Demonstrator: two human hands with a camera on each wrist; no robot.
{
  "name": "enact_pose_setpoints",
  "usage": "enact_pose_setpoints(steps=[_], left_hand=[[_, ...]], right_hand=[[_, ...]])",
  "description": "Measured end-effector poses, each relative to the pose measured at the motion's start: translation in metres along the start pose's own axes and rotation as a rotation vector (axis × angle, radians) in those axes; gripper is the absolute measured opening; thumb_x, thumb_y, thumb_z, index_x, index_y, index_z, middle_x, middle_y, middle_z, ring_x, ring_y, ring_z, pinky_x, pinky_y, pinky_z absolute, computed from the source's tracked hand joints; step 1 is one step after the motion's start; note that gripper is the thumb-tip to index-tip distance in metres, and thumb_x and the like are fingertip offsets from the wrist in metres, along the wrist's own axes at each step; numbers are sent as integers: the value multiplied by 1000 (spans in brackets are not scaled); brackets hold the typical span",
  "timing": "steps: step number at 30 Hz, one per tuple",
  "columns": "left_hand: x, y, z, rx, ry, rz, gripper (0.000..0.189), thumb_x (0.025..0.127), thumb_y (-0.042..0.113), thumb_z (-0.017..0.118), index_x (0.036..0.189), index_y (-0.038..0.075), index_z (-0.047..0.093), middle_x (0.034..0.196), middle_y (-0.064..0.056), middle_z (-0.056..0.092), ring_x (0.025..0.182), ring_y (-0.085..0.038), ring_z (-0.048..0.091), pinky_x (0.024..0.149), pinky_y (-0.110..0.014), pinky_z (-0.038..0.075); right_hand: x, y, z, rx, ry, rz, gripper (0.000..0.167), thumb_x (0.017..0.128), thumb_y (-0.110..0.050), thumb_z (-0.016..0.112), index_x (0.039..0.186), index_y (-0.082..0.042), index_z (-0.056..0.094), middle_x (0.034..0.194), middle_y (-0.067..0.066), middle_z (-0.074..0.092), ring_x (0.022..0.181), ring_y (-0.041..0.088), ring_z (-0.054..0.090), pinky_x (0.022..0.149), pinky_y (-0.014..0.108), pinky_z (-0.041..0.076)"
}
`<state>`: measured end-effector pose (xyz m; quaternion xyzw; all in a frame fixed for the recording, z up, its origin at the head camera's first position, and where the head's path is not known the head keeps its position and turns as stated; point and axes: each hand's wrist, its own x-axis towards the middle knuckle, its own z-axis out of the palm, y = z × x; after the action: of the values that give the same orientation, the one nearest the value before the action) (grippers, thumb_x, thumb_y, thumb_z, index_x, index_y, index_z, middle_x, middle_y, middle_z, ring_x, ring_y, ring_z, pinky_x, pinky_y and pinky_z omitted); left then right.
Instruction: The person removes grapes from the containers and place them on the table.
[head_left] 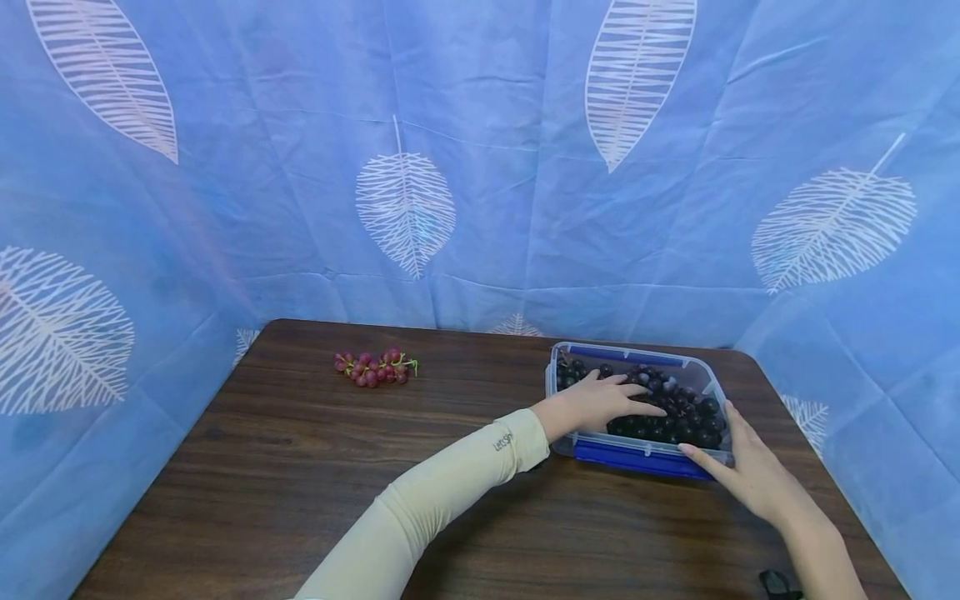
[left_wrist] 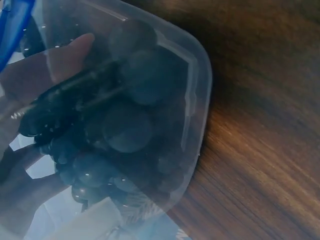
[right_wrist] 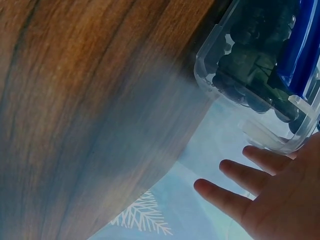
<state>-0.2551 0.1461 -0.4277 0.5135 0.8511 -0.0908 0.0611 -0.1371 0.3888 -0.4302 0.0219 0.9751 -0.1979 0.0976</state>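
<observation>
A clear plastic box with blue side clips stands at the right rear of the table, lidless and filled with dark grapes. My left hand reaches over its left side, fingers spread across the grapes and no bunch lifted. Through the cloudy wall in the left wrist view, dark grapes partly cover that hand. At the box's front right corner is my right hand, its thumb on the front rim and its fingers along the right side. In the right wrist view those fingers look straight and spread.
A small bunch of red grapes with a green stem lies at the table's left rear. The brown wooden table is bordered by blue cloth with white leaf prints. A small black object shows beside the right forearm.
</observation>
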Motion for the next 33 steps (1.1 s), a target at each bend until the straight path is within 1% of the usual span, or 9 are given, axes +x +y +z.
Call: enact_pose_setpoints(steps=[4, 7, 11, 15, 18, 21, 25, 29, 33], left_hand=[[3, 1, 3, 17, -5, -5, 91, 106, 16, 65, 167, 52, 8, 177, 11, 14, 163, -20, 17, 130, -47, 27], [3, 3, 3, 68, -4, -4, 92, 106, 19, 66, 167, 53, 6, 177, 10, 12, 163, -24, 19, 129, -49, 28], [4, 4, 3, 101, -4, -7, 85, 106, 25, 66, 167, 51, 13, 177, 11, 16, 162, -26, 23, 128, -49, 31], [6, 4, 1, 80, -15, -16, 76, 107, 24, 65, 166, 48, 23, 175, 14, 21, 161, -24, 26, 127, -49, 33], [6, 3, 0, 79, -11, -14, 74, 107, 23, 64, 166, 47, 27, 174, 14, 24, 159, -23, 31, 126, -48, 35], [5, 3, 1, 105, 16, -4, 72, 108, 24, 64, 166, 45, 27, 172, 12, 29, 155, -23, 36, 124, -47, 38], [4, 2, 3, 113, 49, 1, 70, 111, 19, 57, 167, 45, 26, 170, 12, 35, 153, -24, 39, 122, -47, 41], [2, 3, 2, 87, 45, 1, 70, 113, 12, 50, 167, 47, 24, 170, 13, 34, 155, -24, 37, 123, -48, 39], [-1, 3, 0, 86, 39, 13, 71, 113, 12, 50, 167, 47, 23, 171, 13, 32, 156, -24, 35, 124, -48, 38]], right_hand=[[0, 0, 0, -2, -9, 13, 118, 105, -68, 47, 158, 11, -23, 157, 54, 2, 135, 77, 23, 99, 87, 32], [0, -1, 1, 0, -7, 16, 118, 105, -68, 48, 158, 11, -23, 157, 54, 2, 135, 77, 22, 100, 87, 31], [1, -1, 2, 7, 3, 14, 119, 105, -67, 49, 158, 11, -22, 157, 54, 2, 136, 76, 21, 101, 87, 30], [1, -2, 1, 10, 4, 17, 119, 105, -67, 49, 158, 11, -22, 157, 54, 2, 136, 76, 21, 101, 87, 31], [0, -3, 0, 12, 2, 21, 119, 105, -67, 49, 158, 11, -23, 157, 55, 2, 136, 76, 21, 101, 87, 30], [0, -3, 0, 15, 2, 23, 119, 105, -67, 49, 158, 11, -23, 157, 55, 2, 136, 76, 21, 101, 87, 30], [0, -3, 0, 15, 4, 27, 120, 104, -68, 50, 158, 11, -23, 156, 55, 2, 136, 76, 21, 102, 87, 30], [1, -3, 0, 14, 3, 31, 120, 104, -68, 50, 158, 11, -23, 156, 55, 2, 136, 77, 21, 102, 87, 31], [1, -3, 0, 19, 4, 29, 120, 104, -68, 50, 158, 11, -23, 156, 55, 2, 136, 76, 21, 102, 87, 30]])
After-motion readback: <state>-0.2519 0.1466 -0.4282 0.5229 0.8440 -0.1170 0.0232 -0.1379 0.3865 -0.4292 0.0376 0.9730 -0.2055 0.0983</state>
